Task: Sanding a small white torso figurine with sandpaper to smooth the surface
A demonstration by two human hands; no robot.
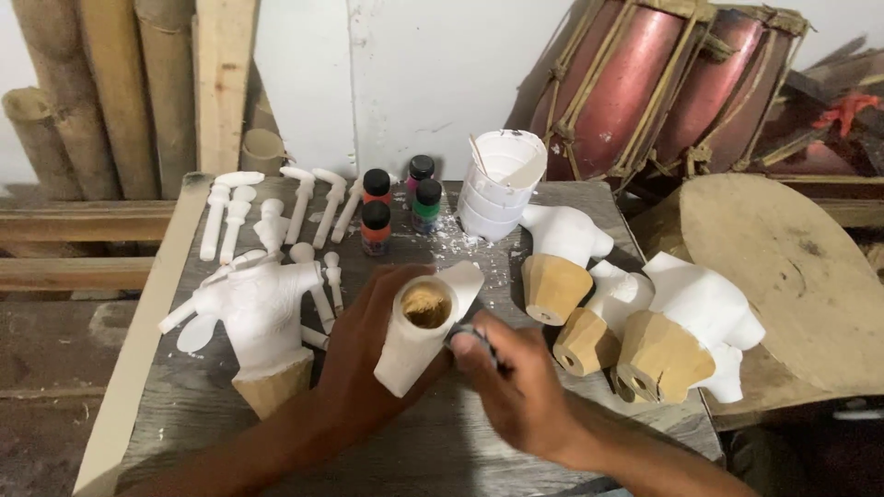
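My left hand (361, 354) grips a white-coated wooden figure piece (419, 336), tilted so its hollow raw-wood end faces up. My right hand (516, 382) is closed on a small dark grey object (471, 336), likely sandpaper or a rag, pressed against the piece's right side. Both hands work over the grey wooden table (184, 405), near its front middle.
A white torso with arms (258, 313) stands left of my hands; three white-and-wood torsos (645, 331) lie right. Loose white arm parts (276, 212), several paint bottles (398, 202), stacked white cups (497, 184) sit behind. Drums (645, 83) and bamboo poles (101, 92) lean on the wall.
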